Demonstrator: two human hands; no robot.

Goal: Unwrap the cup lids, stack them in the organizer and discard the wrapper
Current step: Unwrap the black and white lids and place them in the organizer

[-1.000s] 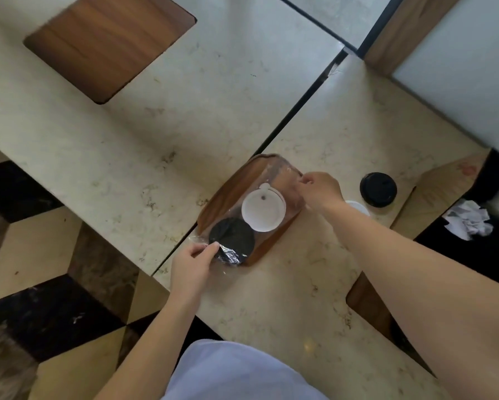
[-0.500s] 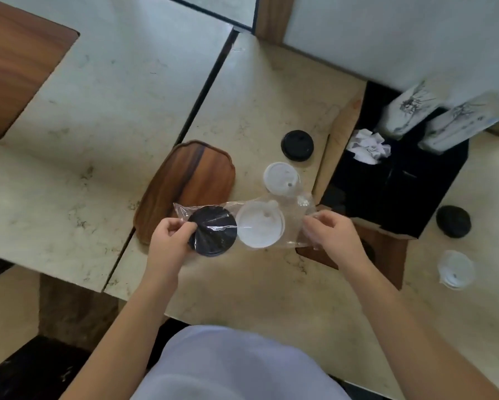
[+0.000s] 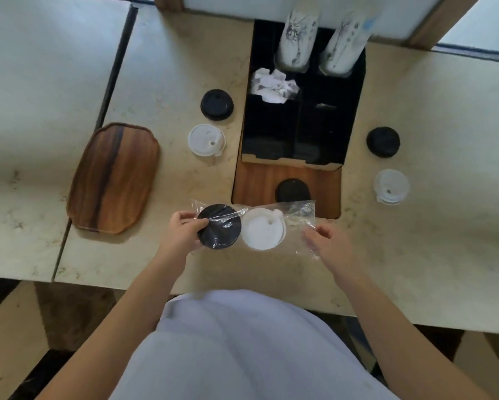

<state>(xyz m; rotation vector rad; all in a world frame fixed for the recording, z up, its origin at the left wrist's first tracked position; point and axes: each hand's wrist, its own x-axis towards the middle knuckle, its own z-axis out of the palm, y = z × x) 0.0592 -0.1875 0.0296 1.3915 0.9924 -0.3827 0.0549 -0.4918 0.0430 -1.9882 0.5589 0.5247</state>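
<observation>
- The black organizer (image 3: 300, 134) fills the upper centre of the frame, its compartments open to the top, with crumpled paper (image 3: 273, 85) in its upper left compartment.
- The clear wrapper (image 3: 299, 215) hangs across the lower centre, held above the counter; it looks thin, slick and crinkly, so a pinch at its loose right end should serve best.
- Inside it lie a black lid (image 3: 219, 226) and a white lid (image 3: 261, 232) side by side, light, stiff and probably easy to slide out.
- The left hand (image 3: 182, 229) grips the wrapper's left end, fingers curled round the black lid's edge.
- The right hand (image 3: 329, 242) sits at the wrapper's right end; blur hides whether its fingers pinch the film.
</observation>
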